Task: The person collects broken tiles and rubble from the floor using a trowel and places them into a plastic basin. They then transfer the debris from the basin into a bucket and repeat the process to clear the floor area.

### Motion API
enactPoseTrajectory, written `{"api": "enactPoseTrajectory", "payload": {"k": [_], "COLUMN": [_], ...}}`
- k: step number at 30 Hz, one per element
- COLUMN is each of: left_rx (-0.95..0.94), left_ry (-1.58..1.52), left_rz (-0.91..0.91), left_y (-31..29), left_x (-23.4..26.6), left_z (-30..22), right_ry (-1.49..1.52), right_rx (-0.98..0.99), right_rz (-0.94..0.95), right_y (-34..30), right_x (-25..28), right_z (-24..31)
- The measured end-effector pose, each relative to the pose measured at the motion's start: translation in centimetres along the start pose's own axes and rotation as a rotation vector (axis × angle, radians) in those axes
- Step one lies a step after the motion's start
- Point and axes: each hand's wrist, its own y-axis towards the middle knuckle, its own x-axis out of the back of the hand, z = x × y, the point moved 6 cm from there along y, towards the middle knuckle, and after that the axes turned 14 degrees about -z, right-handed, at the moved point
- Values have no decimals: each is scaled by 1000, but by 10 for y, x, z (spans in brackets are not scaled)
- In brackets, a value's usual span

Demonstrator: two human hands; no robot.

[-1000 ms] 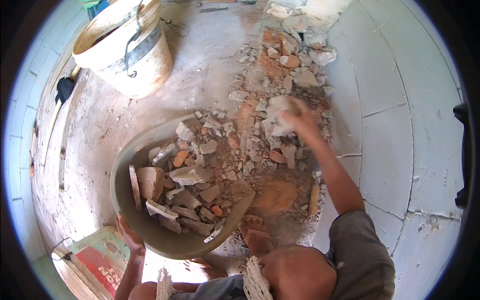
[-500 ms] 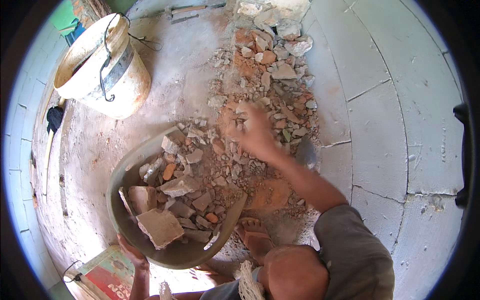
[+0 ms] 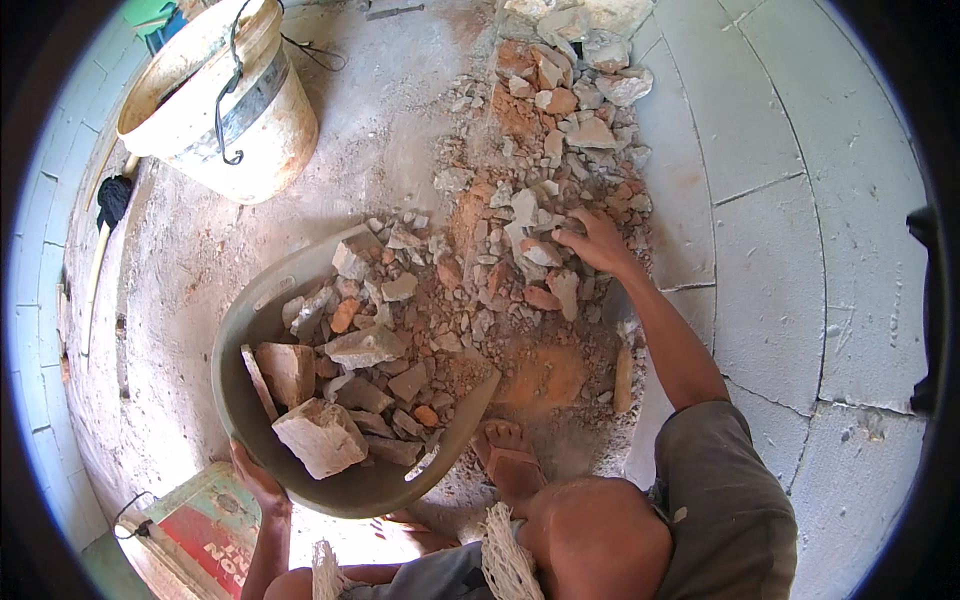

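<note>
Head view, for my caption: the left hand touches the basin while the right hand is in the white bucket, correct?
No: in the head view the right hand is at the rubble pile; the left hand does touch the basin.

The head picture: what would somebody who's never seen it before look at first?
Probably the big grey-green tub left of the middle, full of broken chunks, with the left hand at its lower-left side. Next might come the rubble spread along the floor beside the pale wall, where the right hand reaches. The stained white bucket at upper left stands out too.
</note>
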Motion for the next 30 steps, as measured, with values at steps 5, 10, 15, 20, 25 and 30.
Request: {"api": "enactPoseTrajectory", "payload": {"k": [5, 10, 15, 20, 25, 30], "left_rx": [-347, -298, -462, -205, -8, -617], "left_ry": [-43, -139, 49, 82, -143, 73], "left_rz": [123, 207, 22, -175, -114, 57], "left_y": [-5, -6, -11, -7, -6, -19], "left_x": [2, 0, -6, -9, -17, -19], "left_z": [-5, 3, -19, -28, -28, -50], "right_ry": [-142, -109, 16, 93, 672, 882], "right_rx": [131, 176, 228, 293, 160, 480], "right_rz": [7, -155, -452, -637, -384, 12], "right_y": [-69, -115, -145, -157, -175, -212], "right_x": [-1, -12, -39, -29, -19, -41], "right_z": [28, 41, 48, 68, 137, 270]}}
